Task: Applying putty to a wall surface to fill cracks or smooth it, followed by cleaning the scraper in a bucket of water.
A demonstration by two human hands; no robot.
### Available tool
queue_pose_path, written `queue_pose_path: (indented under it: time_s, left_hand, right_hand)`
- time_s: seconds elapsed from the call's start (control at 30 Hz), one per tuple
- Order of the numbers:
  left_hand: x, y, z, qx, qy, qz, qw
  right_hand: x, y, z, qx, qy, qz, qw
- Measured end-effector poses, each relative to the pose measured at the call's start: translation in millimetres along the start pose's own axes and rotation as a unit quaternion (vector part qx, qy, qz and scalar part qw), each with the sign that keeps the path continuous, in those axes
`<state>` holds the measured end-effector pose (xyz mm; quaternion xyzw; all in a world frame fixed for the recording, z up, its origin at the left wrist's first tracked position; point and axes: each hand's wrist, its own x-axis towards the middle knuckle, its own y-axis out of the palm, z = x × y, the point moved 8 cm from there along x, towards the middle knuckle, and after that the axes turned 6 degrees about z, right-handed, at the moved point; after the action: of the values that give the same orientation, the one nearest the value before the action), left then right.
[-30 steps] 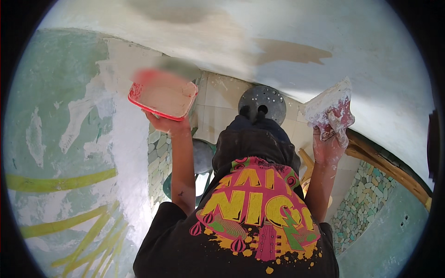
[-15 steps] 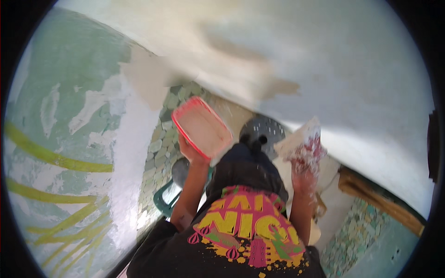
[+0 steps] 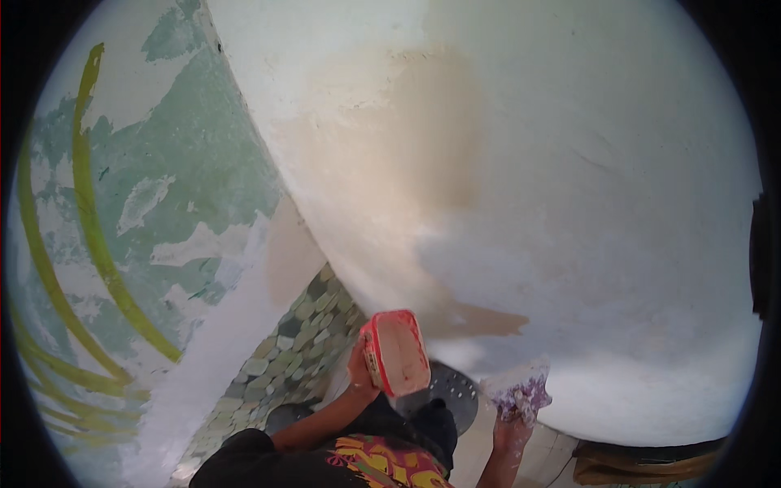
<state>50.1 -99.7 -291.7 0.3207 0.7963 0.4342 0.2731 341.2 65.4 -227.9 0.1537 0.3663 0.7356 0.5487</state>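
Observation:
My left hand (image 3: 359, 371) is wrapped round the side of a red rectangular plastic tub (image 3: 402, 355). Pale, smooth paste fills the tub, and its rim is smeared. To the right, my right hand (image 3: 512, 426) grips a putty knife (image 3: 518, 389) with a broad, triangular blade. White paste coats the blade, and reddish-purple shows through near my fingers. The knife is apart from the tub and close to the lower part of the pale wall (image 3: 521, 228). Damp beige patches show on this wall.
On the left stands a green wall (image 3: 175, 154) with whitish patches and yellow curved stripes. A pebble-patterned strip (image 3: 268, 358) runs along its foot. Below me is a dark grey perforated stool top (image 3: 455, 390). A brown board-like piece (image 3: 643, 468) lies at the lower right.
The view has tilted up toward the walls, so my hands and the tub sit lower in the picture. The tub is turned more upright in view; both hands keep their holds.

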Motion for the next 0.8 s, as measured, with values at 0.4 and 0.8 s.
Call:
queue_pose_path:
  time_s: [0.4, 0.8]
  left_hand:
    - [114, -262, 98, 0.173, -0.240, 0.217, 0.930]
    - [62, -313, -29, -0.149, -0.297, 0.233, 0.914]
  right_hand:
    - [-6, -99, -236, 0.125, -0.077, 0.001, 0.989]
    - [-18, 53, -284, 0.015, -0.106, 0.144, 0.984]
